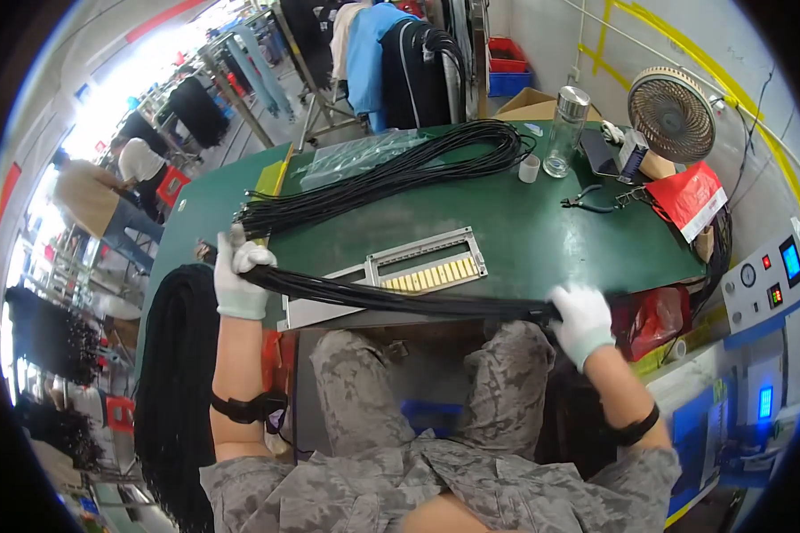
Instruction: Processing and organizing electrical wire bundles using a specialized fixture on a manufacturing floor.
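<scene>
A bundle of black cables (400, 298) stretches across the table's near edge, just above my knees. At its left end my left hand (243, 271), in a white glove, is closed round the cables. My right hand (582, 322), gloved in white and slightly blurred, wraps round the bundle farther right. Behind the bundle lies a grey metal frame (422, 258) with a row of yellowish blocks (431, 275). A second, looped bundle of black cables (373, 173) lies across the far part of the green table (524, 231). Its left ends sit close to my left hand.
A thick hank of black cables (173, 373) hangs over the table's left side. At the far right are a glass bottle (565, 133), pliers (587, 202), a fan (672, 114) and a red packet (689, 200). A control panel (764, 280) stands right. People (98, 200) work at left.
</scene>
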`<state>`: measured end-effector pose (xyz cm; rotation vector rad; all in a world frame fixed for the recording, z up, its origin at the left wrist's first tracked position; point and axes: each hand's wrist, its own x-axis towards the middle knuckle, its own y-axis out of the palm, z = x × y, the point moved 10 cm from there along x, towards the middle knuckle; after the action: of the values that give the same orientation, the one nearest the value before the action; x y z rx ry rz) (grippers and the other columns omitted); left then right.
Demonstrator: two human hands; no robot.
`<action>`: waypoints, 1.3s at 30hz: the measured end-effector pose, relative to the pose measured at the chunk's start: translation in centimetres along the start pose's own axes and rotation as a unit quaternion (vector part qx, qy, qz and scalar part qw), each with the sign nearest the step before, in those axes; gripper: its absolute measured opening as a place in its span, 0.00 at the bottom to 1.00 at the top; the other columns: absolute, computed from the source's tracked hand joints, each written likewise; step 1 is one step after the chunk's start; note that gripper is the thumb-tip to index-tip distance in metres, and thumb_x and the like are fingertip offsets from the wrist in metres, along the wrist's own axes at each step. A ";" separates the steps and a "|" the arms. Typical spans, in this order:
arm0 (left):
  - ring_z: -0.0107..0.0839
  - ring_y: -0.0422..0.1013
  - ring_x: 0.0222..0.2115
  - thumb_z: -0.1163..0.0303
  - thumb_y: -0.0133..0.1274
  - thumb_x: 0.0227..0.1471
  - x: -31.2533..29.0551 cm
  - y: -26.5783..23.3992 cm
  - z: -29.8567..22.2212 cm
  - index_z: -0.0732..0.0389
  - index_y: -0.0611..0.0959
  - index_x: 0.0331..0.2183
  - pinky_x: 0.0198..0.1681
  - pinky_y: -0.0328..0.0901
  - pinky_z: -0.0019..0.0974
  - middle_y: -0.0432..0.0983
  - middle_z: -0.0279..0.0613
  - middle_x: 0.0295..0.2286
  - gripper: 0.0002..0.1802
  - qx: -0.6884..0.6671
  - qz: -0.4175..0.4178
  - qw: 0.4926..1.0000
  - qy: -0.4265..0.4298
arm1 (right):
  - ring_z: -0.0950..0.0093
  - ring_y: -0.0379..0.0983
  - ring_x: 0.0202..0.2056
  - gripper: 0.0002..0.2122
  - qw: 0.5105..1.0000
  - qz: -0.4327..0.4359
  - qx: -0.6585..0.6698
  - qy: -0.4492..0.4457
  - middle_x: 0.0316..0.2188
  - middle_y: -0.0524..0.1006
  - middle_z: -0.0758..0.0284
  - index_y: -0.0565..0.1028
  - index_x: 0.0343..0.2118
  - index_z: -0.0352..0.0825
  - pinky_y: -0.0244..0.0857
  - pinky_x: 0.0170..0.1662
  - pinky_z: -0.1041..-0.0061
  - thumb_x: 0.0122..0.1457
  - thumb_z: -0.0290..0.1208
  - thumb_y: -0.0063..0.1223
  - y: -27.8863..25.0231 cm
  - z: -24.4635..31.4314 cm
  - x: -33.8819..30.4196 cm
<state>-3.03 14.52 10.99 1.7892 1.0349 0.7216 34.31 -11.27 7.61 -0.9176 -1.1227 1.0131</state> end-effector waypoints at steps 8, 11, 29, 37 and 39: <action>0.27 0.64 0.17 0.50 0.45 0.58 4.6 -10.5 -13.5 0.59 0.81 0.33 0.33 0.67 0.34 0.62 0.27 0.12 0.22 -0.023 -0.171 0.970 0.169 | 0.65 0.69 0.32 0.09 0.948 -0.154 -0.206 -0.185 0.25 0.71 0.65 0.72 0.32 0.40 0.61 0.41 0.68 0.46 0.22 0.47 -6.3 10.9 21.6; 0.28 0.67 0.21 0.47 0.51 0.53 6.0 -10.5 -10.9 0.62 0.79 0.37 0.36 0.67 0.33 0.67 0.31 0.17 0.26 0.090 -0.225 0.963 0.116 | 0.62 0.69 0.43 0.15 0.965 -0.037 -0.214 -0.147 0.36 0.73 0.61 0.72 0.41 0.40 0.58 0.50 0.64 0.47 0.28 0.52 -0.6 8.0 29.2; 0.44 0.72 0.37 0.56 0.57 0.43 -1.7 -9.6 0.0 0.54 0.82 0.29 0.41 0.66 0.44 0.77 0.44 0.32 0.14 0.946 0.033 0.314 -0.070 | 0.50 0.54 0.58 0.33 0.958 0.031 0.050 -0.281 0.54 0.63 0.52 0.69 0.51 0.40 0.44 0.61 0.53 0.40 0.46 0.64 12.6 16.5 12.7; 0.45 0.73 0.35 0.52 0.56 0.44 -11.6 -8.1 2.7 0.55 0.83 0.30 0.39 0.66 0.43 0.77 0.45 0.30 0.17 0.920 0.018 0.348 -0.177 | 0.54 0.53 0.60 0.34 0.938 0.055 0.160 -0.302 0.55 0.64 0.53 0.71 0.51 0.37 0.42 0.63 0.56 0.38 0.45 0.66 15.8 14.0 17.1; 0.45 0.73 0.34 0.52 0.57 0.43 -12.9 -7.0 1.3 0.55 0.83 0.30 0.40 0.66 0.43 0.77 0.45 0.31 0.17 0.918 0.013 0.383 -0.104 | 0.55 0.53 0.61 0.30 0.927 0.047 0.210 -0.307 0.55 0.65 0.54 0.72 0.50 0.36 0.41 0.64 0.58 0.43 0.44 0.64 15.8 14.4 17.5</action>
<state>-10.47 4.18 3.53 3.3577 1.7025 -1.5681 19.77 11.02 0.14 -0.3050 -1.3011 1.6133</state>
